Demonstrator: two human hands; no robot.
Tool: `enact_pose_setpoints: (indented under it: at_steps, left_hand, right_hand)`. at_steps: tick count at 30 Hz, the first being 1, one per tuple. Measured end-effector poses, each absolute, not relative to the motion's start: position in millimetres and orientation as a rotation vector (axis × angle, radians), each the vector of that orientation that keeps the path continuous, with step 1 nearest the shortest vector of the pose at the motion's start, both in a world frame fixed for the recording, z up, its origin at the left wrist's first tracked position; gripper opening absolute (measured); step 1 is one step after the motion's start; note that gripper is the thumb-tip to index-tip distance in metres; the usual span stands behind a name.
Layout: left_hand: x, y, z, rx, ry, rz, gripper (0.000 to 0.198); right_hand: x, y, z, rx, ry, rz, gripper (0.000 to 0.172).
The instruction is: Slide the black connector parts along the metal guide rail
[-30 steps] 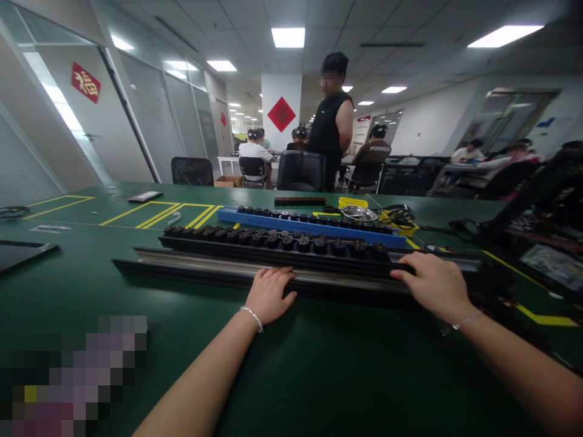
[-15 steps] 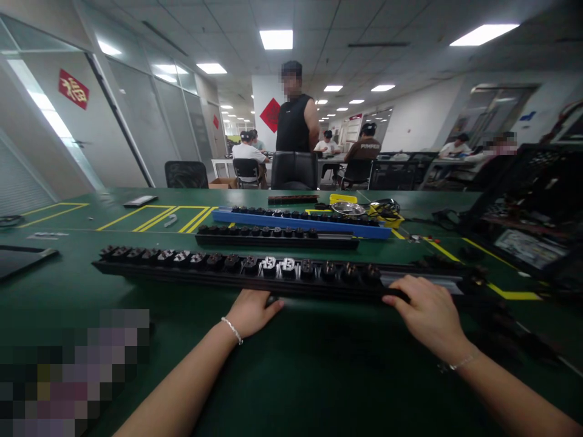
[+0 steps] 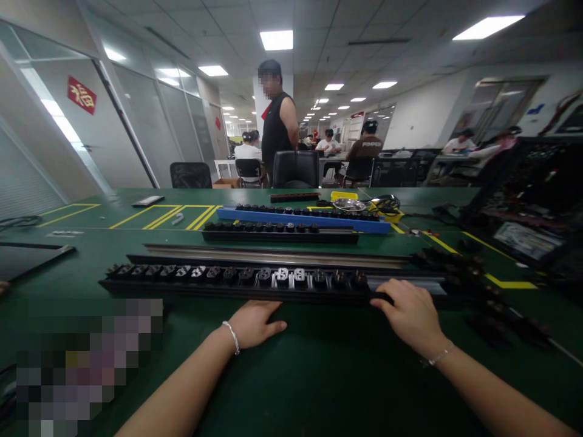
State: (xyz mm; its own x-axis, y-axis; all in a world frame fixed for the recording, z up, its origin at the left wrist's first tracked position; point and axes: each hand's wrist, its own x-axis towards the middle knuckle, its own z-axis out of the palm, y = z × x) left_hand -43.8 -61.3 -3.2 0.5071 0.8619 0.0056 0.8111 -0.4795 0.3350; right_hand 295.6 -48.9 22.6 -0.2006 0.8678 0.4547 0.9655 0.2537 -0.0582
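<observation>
A long black power strip (image 3: 237, 292) with a row of round sockets in its channel lies across the green table in front of me. My left hand (image 3: 255, 325) is at its front edge below the middle, thumb stretched away from the fingers. The fingertips are partly hidden by the strip's edge. Toward the right end, my right hand (image 3: 407, 311) is closed over the front wall, thumb in front and fingers over the top. Just behind lies a long channel (image 3: 282, 257) with a silvery inside.
Farther back are a shorter black socket strip (image 3: 273, 238) and a blue channel (image 3: 255, 215) holding sockets. A metal dish (image 3: 350, 205) and cables stand behind. Loose black parts (image 3: 496, 297) lie at right. A dark tray (image 3: 36, 258) is at left. A person (image 3: 277, 124) stands beyond the table.
The strip has dropped and come slightly toward me, uncovering the channel behind it. My right hand has shifted left. A dark bit beside my left thumb no longer shows. The standing person has moved left.
</observation>
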Motion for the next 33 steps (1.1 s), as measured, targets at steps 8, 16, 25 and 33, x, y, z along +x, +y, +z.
enact_pose_setpoints:
  at_steps: [8, 16, 25, 33]
  left_hand:
    - [-41.9, -55.7, 2.0, 2.366, 1.260, 0.516, 0.029]
    - [-29.5, -42.1, 0.0, 2.673, 1.607, 0.926, 0.030]
    - [-25.6, -21.9, -8.6, 2.764, 1.492, 0.828, 0.041]
    - [-1.8, -7.4, -5.7, 2.697, 1.796, 0.929, 0.021]
  right_hand:
    - [288.6, -31.1, 6.0, -1.706, -2.117, -0.231, 0.013]
    - [283.8, -13.5, -6.5, -1.714, -2.137, -0.110, 0.015]
    - [284.6, 15.6, -5.9, -1.738, -2.171, -0.066, 0.017]
    - [269.7, 28.6, 4.5, -1.649, -1.925, 0.097, 0.024]
